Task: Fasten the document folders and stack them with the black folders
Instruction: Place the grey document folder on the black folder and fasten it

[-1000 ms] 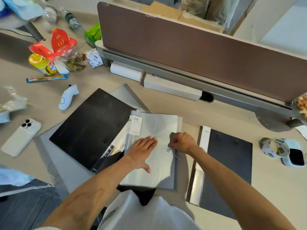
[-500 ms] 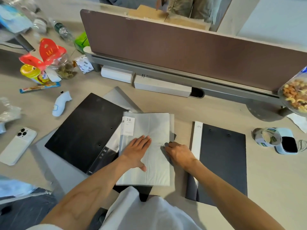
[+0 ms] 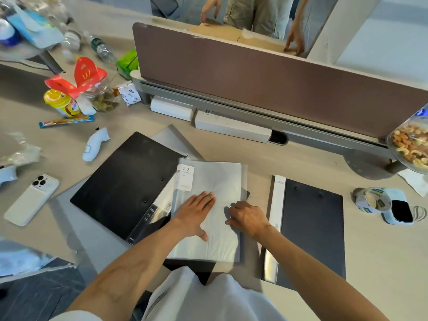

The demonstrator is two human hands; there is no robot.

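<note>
While the left hand (image 3: 196, 214) lay flat on the document folder (image 3: 217, 179), palm down with fingers straight and thumb out, the right hand (image 3: 250, 218) sat at the folder's right edge, knuckles up and fingers curled in. Couldn't tell whether those fingers pinched the flap, the fastener or nothing; too small to see.

Document folder: translucent grey, flat on the counter (image 3: 257, 158), centred right in front of the person. Long axis ran near-to-far, tilted slightly. The white "20" label (image 3: 185, 178) was at the far-left corner, so the top end pointed away from the person. The closing edge faced right, under the right hand.

Its left side overlapped a black folder (image 3: 122, 181) that lay diagonally, with a grey sheet (image 3: 171, 139) showing from under that one's far corner. A second black folder (image 3: 312, 228) lay just right of the right hand, apart from the document folder. Its long axis also ran near-to-far, with a white strip (image 3: 278, 200) along its left edge.

Further out: a white phone (image 3: 32, 200) face down far left, a tape roll (image 3: 368, 200) far right, and a brown partition (image 3: 254, 77) across the back of the counter.
</note>
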